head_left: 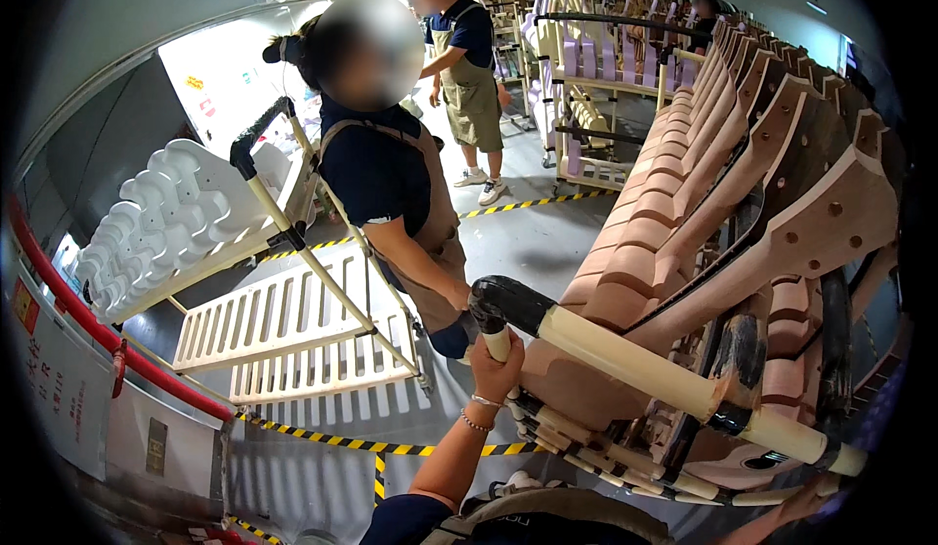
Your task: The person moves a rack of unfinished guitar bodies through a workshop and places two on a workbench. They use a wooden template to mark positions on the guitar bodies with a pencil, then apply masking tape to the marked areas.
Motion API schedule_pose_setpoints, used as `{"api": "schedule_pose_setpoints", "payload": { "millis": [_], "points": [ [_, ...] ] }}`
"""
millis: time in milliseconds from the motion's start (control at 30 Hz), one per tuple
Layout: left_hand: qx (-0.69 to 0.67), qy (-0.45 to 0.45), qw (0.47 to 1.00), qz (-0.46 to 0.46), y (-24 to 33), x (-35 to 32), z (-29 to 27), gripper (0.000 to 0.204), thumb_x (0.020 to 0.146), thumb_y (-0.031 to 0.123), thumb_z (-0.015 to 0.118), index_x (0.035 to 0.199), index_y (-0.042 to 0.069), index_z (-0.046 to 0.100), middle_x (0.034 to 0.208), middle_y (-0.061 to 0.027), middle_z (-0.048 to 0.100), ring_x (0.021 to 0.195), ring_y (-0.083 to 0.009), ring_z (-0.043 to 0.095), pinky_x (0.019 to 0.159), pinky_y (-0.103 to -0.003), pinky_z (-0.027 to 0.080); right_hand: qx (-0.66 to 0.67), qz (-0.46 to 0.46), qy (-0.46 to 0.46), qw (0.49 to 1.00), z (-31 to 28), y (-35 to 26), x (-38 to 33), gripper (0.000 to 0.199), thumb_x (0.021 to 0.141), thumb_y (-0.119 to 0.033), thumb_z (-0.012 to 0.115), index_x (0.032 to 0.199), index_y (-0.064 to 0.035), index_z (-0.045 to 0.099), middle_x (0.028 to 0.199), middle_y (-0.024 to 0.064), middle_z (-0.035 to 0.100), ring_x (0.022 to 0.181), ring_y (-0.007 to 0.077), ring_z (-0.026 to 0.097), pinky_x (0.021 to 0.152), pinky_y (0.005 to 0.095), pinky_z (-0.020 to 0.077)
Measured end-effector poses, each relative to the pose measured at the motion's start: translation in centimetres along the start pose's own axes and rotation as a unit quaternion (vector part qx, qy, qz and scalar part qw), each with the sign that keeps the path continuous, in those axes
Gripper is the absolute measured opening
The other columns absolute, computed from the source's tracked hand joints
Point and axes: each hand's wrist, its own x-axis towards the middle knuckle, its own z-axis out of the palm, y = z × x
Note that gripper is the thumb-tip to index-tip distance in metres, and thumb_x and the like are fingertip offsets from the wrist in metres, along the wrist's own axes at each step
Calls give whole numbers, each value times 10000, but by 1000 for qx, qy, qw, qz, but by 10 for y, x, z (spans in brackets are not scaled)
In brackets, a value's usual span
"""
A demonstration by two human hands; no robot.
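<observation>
The left hand (496, 361) is seen closed around the cream upright tube of a rack cart (625, 355), just below its black corner joint (508, 303); the fingers are wrapped fully about the tube, a grip that appears suited to steadying or steering the cart. The right hand (796, 506) is glimpsed only at the lower edge, under the cart's lower rail; whether it is spread or pressed together cannot be told. The cart is filled with unfinished wooden guitar necks (772, 184), laid side by side with their headstocks raised to the right, presumably so that no neck rubs against its neighbour; the padded cream bars are placed beneath them as cushioning. A co-worker in a dark shirt and tan apron (391, 184) is stood just beyond the corner joint, one arm lowered beside the cart. A white slatted rack (293, 320) is seen to the left; yellow-and-black floor tape (322, 435) is laid on the grey floor; a second person (469, 66) is stood well apart among further carts.
</observation>
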Motion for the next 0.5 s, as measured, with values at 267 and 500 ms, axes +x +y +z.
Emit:
{"api": "schedule_pose_setpoints", "payload": {
  "millis": [267, 500],
  "points": [
    [16, 7, 1000, 22, 7, 2, 1, 138, 713, 68, 632, 797, 35, 527, 680, -32, 570, 607, -107, 548, 563, -254, 443, 1, 0, -10, 1000, 0, -1, 2, 482, 796, -268, 627, 1135, 53, 506, 987, 168, 561, 841, 248, 519, 750, 379, 418],
    [58, 18, 998, 34, 3, 2, 2, 143, 705, 71, 648, 765, 31, 524, 623, -49, 576, 562, -119, 563, 540, -265, 450, -1, 2, -21, 1000, -6, 1, 4, 479, 800, -270, 623, 1136, 51, 508, 984, 164, 561, 838, 244, 518, 747, 376, 417]
  ]
}}
